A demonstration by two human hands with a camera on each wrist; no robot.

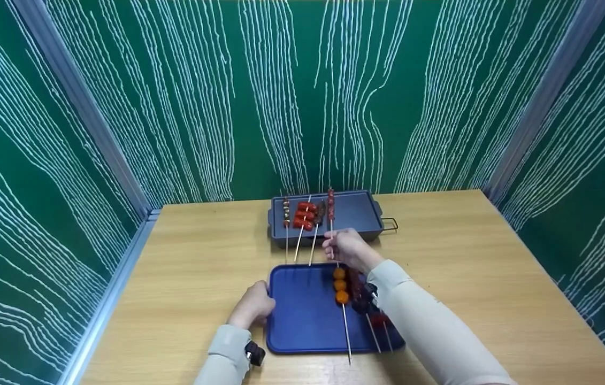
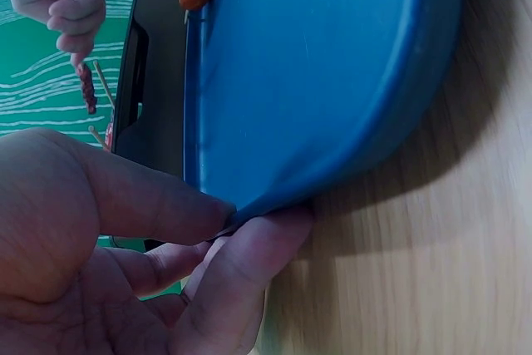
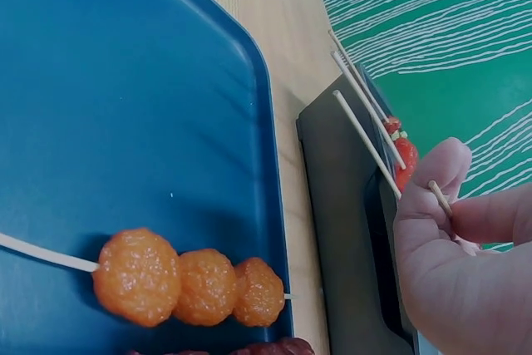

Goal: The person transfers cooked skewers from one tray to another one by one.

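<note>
My right hand (image 1: 350,249) pinches the stick of a thin red meat skewer (image 1: 331,206), whose meat end is over the right part of the dark grill plate (image 1: 355,211). In the right wrist view the stick's end pokes out between thumb and fingers. My left hand (image 1: 254,305) grips the left edge of a blue tray (image 1: 302,321), thumb on top and fingers beneath. On the tray lie a skewer of orange balls (image 1: 340,286) and dark meat skewers (image 1: 357,291), partly hidden by my right arm. Something red (image 1: 378,319) shows beside them.
Lying on the grill are a mixed vegetable skewer (image 1: 286,211), a red sausage skewer (image 1: 305,215) and a brown meat skewer (image 1: 320,213), sticks toward me. A wire handle (image 1: 390,224) juts from the grill's right side. Green walls with white lines enclose the wooden table (image 1: 195,256).
</note>
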